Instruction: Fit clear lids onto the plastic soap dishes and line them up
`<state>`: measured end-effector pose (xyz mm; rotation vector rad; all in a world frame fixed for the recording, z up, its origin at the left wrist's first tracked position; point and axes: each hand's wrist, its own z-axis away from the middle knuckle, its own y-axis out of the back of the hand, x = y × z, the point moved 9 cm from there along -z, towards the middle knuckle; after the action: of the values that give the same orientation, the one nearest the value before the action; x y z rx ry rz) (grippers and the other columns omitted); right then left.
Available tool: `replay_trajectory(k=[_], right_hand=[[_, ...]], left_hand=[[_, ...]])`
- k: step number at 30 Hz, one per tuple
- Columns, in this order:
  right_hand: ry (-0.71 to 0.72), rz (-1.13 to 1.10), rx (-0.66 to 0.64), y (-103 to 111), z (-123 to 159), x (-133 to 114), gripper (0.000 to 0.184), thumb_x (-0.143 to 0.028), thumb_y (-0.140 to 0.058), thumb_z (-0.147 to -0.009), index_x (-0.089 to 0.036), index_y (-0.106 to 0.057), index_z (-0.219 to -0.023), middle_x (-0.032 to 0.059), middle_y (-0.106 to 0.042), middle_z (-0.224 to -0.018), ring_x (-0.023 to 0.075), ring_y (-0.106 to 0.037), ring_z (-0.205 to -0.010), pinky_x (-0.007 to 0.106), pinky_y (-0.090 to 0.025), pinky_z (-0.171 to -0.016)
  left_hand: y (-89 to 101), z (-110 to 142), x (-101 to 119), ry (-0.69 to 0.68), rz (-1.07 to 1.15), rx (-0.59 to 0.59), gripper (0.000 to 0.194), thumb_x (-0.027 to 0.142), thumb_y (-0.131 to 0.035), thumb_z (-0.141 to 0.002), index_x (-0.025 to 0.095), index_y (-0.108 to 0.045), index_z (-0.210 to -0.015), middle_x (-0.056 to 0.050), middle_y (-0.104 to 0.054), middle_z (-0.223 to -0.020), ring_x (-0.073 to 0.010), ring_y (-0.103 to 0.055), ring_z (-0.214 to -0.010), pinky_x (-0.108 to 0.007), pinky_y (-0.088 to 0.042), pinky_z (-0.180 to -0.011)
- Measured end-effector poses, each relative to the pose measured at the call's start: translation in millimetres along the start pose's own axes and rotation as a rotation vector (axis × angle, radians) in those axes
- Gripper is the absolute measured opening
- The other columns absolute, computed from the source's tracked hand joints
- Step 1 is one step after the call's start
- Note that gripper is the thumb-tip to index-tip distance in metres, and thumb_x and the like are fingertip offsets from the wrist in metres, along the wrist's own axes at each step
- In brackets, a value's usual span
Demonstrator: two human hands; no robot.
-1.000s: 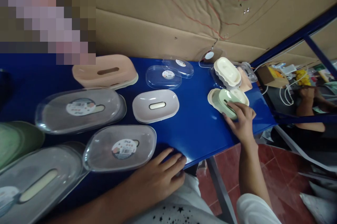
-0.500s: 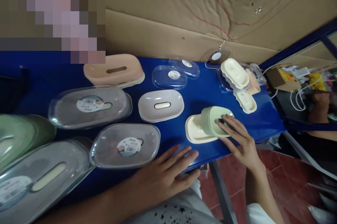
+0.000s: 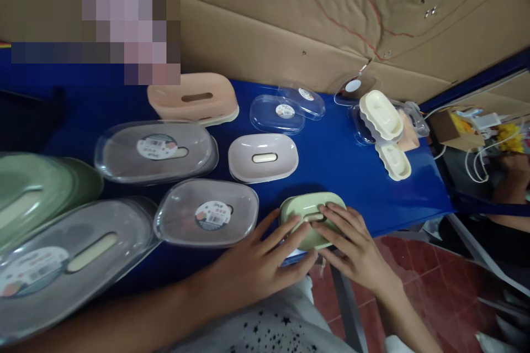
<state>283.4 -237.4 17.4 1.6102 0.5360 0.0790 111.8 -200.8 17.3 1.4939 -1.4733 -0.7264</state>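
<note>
A pale green soap dish (image 3: 308,210) with a slot in its top sits near the front edge of the blue table (image 3: 335,168). My left hand (image 3: 259,262) lies with its fingers spread against the dish's left and front side. My right hand (image 3: 351,245) rests on its right part, fingers stretched over the top. Neither hand lifts it. Just left of the dish stands a grey dish under a clear lid with a round label (image 3: 207,214).
A lilac soap dish (image 3: 263,157), a peach one (image 3: 194,98), clear lids (image 3: 278,112) and cream trays (image 3: 381,115) lie farther back. More lidded dishes (image 3: 155,149) fill the left. Cardboard (image 3: 290,21) backs the table. Another person's arm (image 3: 513,170) shows at the right.
My right hand slid the green dish from the table's right end toward me to the front edge. My left hand moved right onto the dish. The cream tray now lies under it or out of sight.
</note>
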Motion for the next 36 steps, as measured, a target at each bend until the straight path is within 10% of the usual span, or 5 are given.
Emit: replay_trajectory(k=[12,16,20,24,36], right_hand=[[0.117,0.011,0.045,15.3,-17.5,11.1,0.052,-0.036,-0.053,-0.111,-0.032,-0.050,-0.163,0.0077,-0.065,-0.156,0.0316,-0.062,-0.144,0.064,-0.043,-0.124],[-0.047,0.031,0.252,54.0,-82.5,71.8,0.054,-0.031,-0.052,-0.110,-0.035,-0.047,-0.163,0.0066,-0.062,-0.159,0.0294,-0.056,-0.150,0.058,-0.045,-0.125],[-0.075,0.037,0.140,36.6,-172.1,111.0,0.071,-0.048,-0.058,-0.109,-0.025,-0.032,-0.171,0.0100,-0.027,-0.180,0.0257,-0.026,-0.167,0.052,-0.029,-0.137],[-0.076,-0.012,0.123,17.2,-216.5,130.4,0.067,-0.053,-0.054,-0.111,-0.014,-0.042,-0.164,0.0115,-0.046,-0.171,0.0198,-0.039,-0.162,0.038,-0.032,-0.135],[-0.018,-0.107,0.258,35.8,-42.2,45.4,0.069,-0.022,-0.067,-0.103,-0.041,-0.045,-0.165,0.0020,-0.052,-0.167,0.0336,-0.052,-0.153,0.060,-0.054,-0.121]], left_hand=[[-0.8,0.7,0.3,0.031,-0.063,0.027,0.035,0.026,-0.054,-0.109,0.018,-0.062,-0.142,-0.013,-0.067,-0.145,-0.0293,-0.057,-0.142,-0.051,-0.042,-0.124],[-2.1,1.7,0.3,0.036,-0.066,0.000,0.036,0.027,-0.055,-0.109,0.018,-0.060,-0.144,-0.013,-0.066,-0.147,-0.0284,-0.055,-0.144,-0.050,-0.039,-0.126],[-3.4,3.3,-1.7,0.072,-0.104,0.021,0.036,0.025,-0.055,-0.108,0.018,-0.060,-0.143,-0.014,-0.067,-0.145,-0.0304,-0.055,-0.145,-0.057,-0.033,-0.131],[-4.4,3.3,-5.4,0.120,-0.128,0.025,0.036,0.026,-0.055,-0.107,0.015,-0.060,-0.142,-0.017,-0.066,-0.144,-0.0332,-0.056,-0.144,-0.058,-0.033,-0.130],[25.5,-0.4,2.5,0.073,-0.228,0.149,0.037,0.030,-0.060,-0.107,0.023,-0.065,-0.142,-0.009,-0.060,-0.154,-0.0288,-0.053,-0.145,-0.057,-0.027,-0.135]])
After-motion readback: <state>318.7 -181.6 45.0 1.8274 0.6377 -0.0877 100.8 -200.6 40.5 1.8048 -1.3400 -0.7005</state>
